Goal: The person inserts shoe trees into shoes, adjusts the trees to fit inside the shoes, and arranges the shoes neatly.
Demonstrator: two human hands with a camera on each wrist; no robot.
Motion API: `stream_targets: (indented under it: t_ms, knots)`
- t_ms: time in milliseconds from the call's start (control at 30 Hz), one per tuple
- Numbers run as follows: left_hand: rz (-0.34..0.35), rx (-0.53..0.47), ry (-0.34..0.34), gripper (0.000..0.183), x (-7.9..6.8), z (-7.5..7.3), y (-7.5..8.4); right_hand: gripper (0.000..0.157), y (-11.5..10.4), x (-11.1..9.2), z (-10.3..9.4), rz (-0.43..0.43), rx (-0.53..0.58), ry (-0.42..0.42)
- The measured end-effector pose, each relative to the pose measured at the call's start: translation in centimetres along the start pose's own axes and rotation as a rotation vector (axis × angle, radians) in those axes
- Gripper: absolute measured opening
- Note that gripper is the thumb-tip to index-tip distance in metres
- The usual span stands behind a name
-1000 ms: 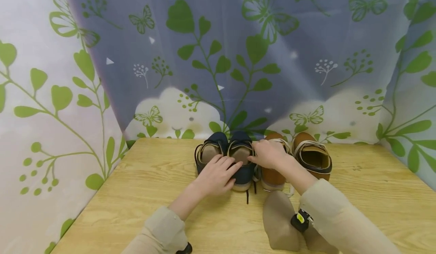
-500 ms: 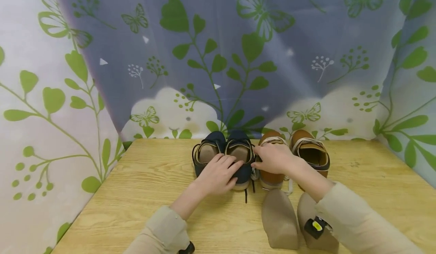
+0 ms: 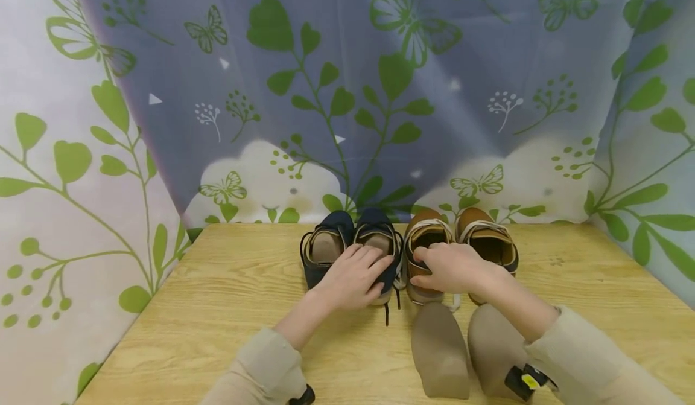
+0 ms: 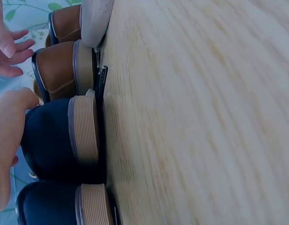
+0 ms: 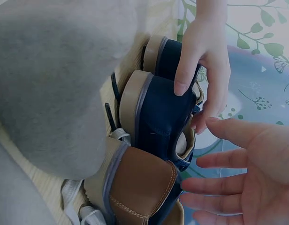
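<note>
My left hand [image 3: 352, 277] rests over the heel of the right navy shoe [image 3: 373, 216], its fingers lightly bent at the opening. In the right wrist view its thumb lies along the outside of the heel. Beside it stands the left navy shoe [image 3: 338, 219]; a beige insert shows inside each. My right hand [image 3: 453, 266] hovers over the heel and opening of the left brown shoe [image 3: 428, 216]. Its fingers are spread and hold nothing in the right wrist view [image 5: 271, 173]. The right brown shoe [image 3: 476, 219] stands alongside, partly behind the right forearm.
Two beige sole-shaped inserts lie on the wooden table [image 3: 217, 320] nearer me: a left insert [image 3: 440, 350] and a right insert [image 3: 491, 338], the latter partly under my right sleeve. Loose laces trail behind the shoes. A leaf-patterned curtain [image 3: 304, 121] hangs right behind them.
My right hand has moved right, from the side of the right navy shoe to over the left brown shoe. The left hand stays on the navy shoe. The view has shifted slightly.
</note>
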State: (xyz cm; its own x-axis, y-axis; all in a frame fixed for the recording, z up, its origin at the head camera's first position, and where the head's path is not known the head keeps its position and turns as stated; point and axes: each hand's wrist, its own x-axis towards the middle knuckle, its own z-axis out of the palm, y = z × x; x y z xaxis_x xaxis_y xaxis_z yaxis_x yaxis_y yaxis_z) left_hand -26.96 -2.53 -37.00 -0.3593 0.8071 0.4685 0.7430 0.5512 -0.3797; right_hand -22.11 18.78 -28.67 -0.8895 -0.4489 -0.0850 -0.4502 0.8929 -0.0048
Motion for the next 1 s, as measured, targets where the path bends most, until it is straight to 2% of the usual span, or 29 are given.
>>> stream_targets:
  t_ms: [200,433,600,800,1000]
  knots:
    - [0.006,-0.007,-0.025,0.048,0.3,0.1,0.5,0.039,0.3,-0.8,0.7,-0.010,0.025,-0.017]
    - [0.018,0.003,-0.040,0.049,1.0,0.1,0.8,0.044,0.1,-2.1,1.0,-0.039,0.019,0.010]
    - [0.025,0.009,-0.082,0.053,1.6,0.0,1.0,0.047,-0.1,-3.1,1.0,-0.039,0.029,-0.018]
    - [0.024,0.012,-0.112,0.053,2.5,-0.2,1.2,0.048,-0.5,-4.4,1.6,-0.087,0.011,-0.038]
    - [0.029,0.032,-0.115,0.050,3.1,-0.1,1.3,0.063,-1.3,-5.6,2.4,-0.139,-0.007,-0.057]
